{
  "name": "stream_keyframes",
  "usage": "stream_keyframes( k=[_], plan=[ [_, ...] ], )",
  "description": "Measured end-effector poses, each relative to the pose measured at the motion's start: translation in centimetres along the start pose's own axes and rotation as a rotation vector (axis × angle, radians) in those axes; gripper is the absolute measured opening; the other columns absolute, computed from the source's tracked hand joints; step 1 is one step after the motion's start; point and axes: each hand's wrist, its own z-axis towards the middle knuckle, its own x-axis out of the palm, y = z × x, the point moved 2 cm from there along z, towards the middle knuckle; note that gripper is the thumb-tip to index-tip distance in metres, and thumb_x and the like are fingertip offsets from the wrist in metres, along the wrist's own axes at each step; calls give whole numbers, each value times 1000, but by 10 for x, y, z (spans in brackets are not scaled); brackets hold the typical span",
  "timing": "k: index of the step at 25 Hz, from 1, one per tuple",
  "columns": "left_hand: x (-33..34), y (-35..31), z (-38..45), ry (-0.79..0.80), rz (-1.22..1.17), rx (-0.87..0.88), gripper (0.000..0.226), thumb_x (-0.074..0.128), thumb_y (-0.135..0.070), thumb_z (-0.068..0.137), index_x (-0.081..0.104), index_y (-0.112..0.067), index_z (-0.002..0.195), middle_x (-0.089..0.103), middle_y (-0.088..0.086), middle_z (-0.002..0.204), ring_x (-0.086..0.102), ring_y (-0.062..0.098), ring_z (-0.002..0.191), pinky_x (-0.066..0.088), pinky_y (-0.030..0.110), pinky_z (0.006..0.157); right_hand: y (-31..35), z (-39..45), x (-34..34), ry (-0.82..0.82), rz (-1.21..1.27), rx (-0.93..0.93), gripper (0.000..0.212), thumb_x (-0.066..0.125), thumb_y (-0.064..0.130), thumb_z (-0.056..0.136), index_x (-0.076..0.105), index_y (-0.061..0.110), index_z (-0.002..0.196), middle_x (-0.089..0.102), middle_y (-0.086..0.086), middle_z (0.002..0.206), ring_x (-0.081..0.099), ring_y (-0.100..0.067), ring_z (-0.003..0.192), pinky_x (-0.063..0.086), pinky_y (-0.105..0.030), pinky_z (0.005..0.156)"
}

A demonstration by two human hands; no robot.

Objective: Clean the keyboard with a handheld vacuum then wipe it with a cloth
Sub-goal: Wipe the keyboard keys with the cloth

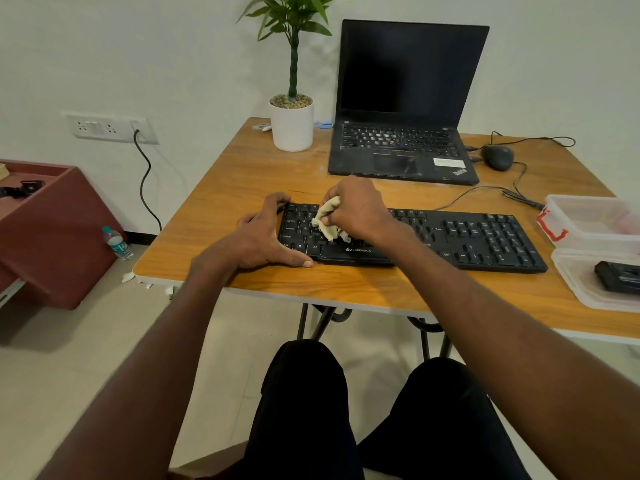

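Left hand (266,237) spread flat; right hand (356,209) clenched.

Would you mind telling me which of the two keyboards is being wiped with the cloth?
The separate black keyboard nearest the person; the right hand presses the cloth onto it. The laptop behind is untouched.

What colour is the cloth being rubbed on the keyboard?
Pale beige, seen in the head view: the cloth is bunched in the right hand.
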Motion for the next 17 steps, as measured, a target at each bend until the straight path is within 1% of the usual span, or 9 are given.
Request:
stream_keyframes(
  k=[2, 4, 7, 10, 13, 15, 17],
  plan=[
    [-1, 0, 0, 5, -5, -6, 140, 91, -85, 36, 18, -52, 150, 39, -9, 160, 31, 32, 149, 29, 59, 123, -1, 3, 1, 15, -151, -38, 23, 82, 15, 81, 78, 15, 104, 75, -6, 100, 66, -22, 98, 52, -34, 77],
    [-1, 1, -1, 2, -13, -7, 139, 92, -85, 36, 18, -53, 150, 39, -8, 161, 31, 32, 149, 30, 61, 122, 2, 4, -3, 32, -247, -37, 24, 79, 14, 84, 74, 10, 107, 72, -10, 104, 65, -27, 99, 51, -35, 76],
    [-1, 1, 0, -3, 0, -3, 139, 91, -86, 36, 18, -53, 149, 39, -8, 160, 33, 32, 148, 30, 60, 122, -2, 2, -4, -1, -230, -56, 24, 79, 13, 83, 77, 12, 107, 74, -9, 103, 66, -26, 99, 52, -35, 79],
    [-1, 1, 0, 1, 2, -4, 139, 91, -86, 35, 19, -53, 149, 39, -7, 160, 33, 32, 148, 31, 61, 122, -14, -3, -6, 66, -208, -57, 24, 84, 16, 80, 79, 19, 104, 75, -5, 100, 65, -23, 100, 46, -32, 76],
    [-1, -2, -1, -1, -2, 0, 137, 92, -86, 36, 19, -54, 148, 40, -8, 159, 33, 32, 147, 32, 62, 121, -11, -2, -9, 40, -194, -98, 22, 82, 15, 80, 80, 19, 102, 75, -4, 99, 66, -22, 100, 51, -34, 81],
    [-1, -2, -3, -1, -10, -2, 135, 92, -85, 37, 20, -55, 147, 39, -8, 159, 33, 32, 147, 32, 62, 121, -10, -6, -4, 51, -153, -94, 22, 83, 14, 79, 80, 22, 100, 76, -2, 97, 66, -20, 97, 49, -31, 77],
    [0, -2, -2, 11, -23, -8, 133, 93, -83, 38, 20, -56, 146, 39, -7, 159, 33, 33, 147, 33, 63, 120, -23, -11, -10, 55, -199, -67, 23, 82, 13, 80, 80, 21, 101, 76, -4, 99, 66, -21, 97, 46, -30, 73]
  ],
)
